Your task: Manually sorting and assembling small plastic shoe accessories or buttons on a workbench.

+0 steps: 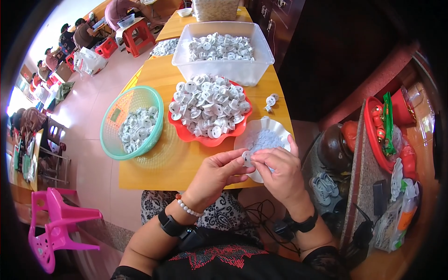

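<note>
Between the thumb and fingers of my left hand [220,169] is a small round white plastic part [247,158] with a dark slot. My right hand [280,169] pinches at the same part from the other side; whether it also holds a smaller piece is hidden by the fingers. Under my hands stands a white scalloped dish [244,139] with many thin pale-blue pieces [266,139] in it. Just beyond is a red wavy-rimmed bowl [186,135] heaped with white plastic parts [210,105]. To the left, a green mesh basket [108,140] holds more of these white parts.
A clear plastic bin [224,72] of white parts stands farther back on the wooden table [149,177]. A few loose parts [270,100] lie near the right edge. A pink plastic chair [60,219] is at lower left. Seated people [86,35] are across the room.
</note>
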The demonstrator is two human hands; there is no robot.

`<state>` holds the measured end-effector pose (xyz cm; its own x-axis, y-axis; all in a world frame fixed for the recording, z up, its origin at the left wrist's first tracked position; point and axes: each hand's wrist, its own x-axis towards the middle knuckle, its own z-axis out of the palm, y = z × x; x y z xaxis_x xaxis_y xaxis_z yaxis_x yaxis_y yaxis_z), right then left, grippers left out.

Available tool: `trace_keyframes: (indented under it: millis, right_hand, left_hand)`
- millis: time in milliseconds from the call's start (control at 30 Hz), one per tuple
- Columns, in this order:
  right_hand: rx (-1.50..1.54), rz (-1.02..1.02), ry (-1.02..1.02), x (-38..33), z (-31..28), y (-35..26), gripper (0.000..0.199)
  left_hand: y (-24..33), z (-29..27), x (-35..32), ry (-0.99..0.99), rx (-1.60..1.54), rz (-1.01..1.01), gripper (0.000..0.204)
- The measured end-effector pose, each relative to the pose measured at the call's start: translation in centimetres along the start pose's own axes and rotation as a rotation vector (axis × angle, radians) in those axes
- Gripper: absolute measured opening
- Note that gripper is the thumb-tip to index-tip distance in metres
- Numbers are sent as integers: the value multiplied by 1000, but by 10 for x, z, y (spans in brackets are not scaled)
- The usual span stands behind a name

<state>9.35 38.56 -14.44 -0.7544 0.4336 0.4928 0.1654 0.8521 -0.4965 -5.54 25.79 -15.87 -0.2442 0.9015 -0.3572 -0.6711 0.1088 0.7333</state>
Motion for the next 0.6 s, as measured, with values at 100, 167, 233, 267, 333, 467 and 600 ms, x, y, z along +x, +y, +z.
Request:
trace_keyframes:
  millis: [100,167,233,267,333,467,600]
  right_hand:
    - [54,70,-11,0,-1,-1,10]
    - [116,141,-9,1,-4,-2,10]
    - [112,107,-1,2,-6,-1,9]
    - [114,106,-3,2,-5,-1,9]
    - [88,62,2,3,-2,-1,7]
    - [78,46,1,3,-2,-5,6]
    - [73,29,7,4,1,-6,7]
  left_hand:
    - [1,1,0,9,14,5,37]
    - [4,4,-1,7,17,10,38]
    - [6,6,-2,15,24,9,38]
    - [5,5,-2,18,23,10,38]
    - [5,5,-2,6,25,18,39]
    - [5,7,-3,8,35,34,38]
    - [5,8,-5,3,74,63,37]
